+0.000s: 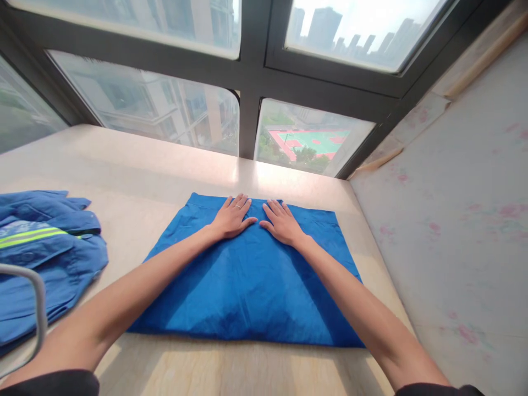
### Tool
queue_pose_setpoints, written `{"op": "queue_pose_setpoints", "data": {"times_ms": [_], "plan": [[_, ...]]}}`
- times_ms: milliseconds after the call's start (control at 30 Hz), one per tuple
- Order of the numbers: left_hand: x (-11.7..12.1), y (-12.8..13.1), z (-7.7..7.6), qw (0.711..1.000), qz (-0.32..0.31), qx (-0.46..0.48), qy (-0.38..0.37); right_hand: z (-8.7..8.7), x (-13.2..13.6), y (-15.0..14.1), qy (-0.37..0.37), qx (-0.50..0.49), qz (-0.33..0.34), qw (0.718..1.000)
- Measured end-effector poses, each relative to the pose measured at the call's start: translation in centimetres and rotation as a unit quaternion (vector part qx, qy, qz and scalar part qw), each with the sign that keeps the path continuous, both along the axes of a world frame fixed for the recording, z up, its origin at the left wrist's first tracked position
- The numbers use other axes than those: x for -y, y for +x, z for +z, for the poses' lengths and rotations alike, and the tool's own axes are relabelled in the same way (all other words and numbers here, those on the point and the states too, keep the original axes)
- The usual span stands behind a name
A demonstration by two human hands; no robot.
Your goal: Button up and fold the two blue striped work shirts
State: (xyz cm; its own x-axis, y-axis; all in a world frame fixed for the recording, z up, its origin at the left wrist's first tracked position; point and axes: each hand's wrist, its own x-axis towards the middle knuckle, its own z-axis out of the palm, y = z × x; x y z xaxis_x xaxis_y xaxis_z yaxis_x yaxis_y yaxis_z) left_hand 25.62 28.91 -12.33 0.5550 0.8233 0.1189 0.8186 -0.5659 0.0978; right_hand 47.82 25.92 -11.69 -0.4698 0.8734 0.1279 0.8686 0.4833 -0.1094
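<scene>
A bright blue piece of cloth [247,286], which looks like a folded garment, lies flat on the pale window ledge in front of me. My left hand [234,217] rests palm down near the middle of its far edge, fingers spread, a ring on one finger. Close beside it on the right, my right hand [281,221] also presses flat on the cloth with its fingers stretched out. A small gap separates the two thumbs. Nothing is gripped by either hand. What lies under the palms is hidden.
To the left lies a bundled blue work jacket [53,258] with a yellow-green stripe. A curved grey-white bar [40,308] crosses the lower left. Dark window frames [247,104] bound the ledge [124,165] at the back, and a flower-patterned wall [454,236] on the right.
</scene>
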Motion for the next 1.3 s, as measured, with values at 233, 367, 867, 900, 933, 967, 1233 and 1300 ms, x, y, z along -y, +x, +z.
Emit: {"op": "queue_pose_setpoints", "data": {"times_ms": [233,367,867,900,933,967,1233,1300], "plan": [[-1.2,-4.4,-0.3,0.996,0.088,-0.01,-0.029,-1.1,-0.6,4.1,-0.063,0.018,-0.072,0.995],[-1.2,-7.9,-0.1,0.991,0.122,-0.036,-0.028,-1.1,0.0,7.6,-0.077,0.04,-0.12,0.989],[4.4,-13.4,0.3,0.977,0.198,-0.061,-0.056,-1.6,7.4,12.1,0.005,0.05,-0.11,0.993],[4.9,-13.1,0.2,0.977,0.199,-0.059,-0.053,-1.6,8.0,12.2,0.016,0.046,-0.108,0.993],[5.3,-12.9,0.2,0.977,0.201,-0.058,-0.051,-1.6,8.7,12.2,0.03,0.041,-0.112,0.992],[5.8,-12.7,0.2,0.976,0.203,-0.056,-0.048,-1.6,9.4,12.2,0.046,0.037,-0.119,0.991],[9.2,-11.7,2.1,0.977,0.189,-0.082,0.056,-0.5,14.8,10.0,0.114,-0.002,-0.144,0.983],[10.4,-10.7,2.9,0.975,0.196,-0.072,0.076,0.6,16.6,7.8,0.117,-0.046,-0.112,0.986]]}}
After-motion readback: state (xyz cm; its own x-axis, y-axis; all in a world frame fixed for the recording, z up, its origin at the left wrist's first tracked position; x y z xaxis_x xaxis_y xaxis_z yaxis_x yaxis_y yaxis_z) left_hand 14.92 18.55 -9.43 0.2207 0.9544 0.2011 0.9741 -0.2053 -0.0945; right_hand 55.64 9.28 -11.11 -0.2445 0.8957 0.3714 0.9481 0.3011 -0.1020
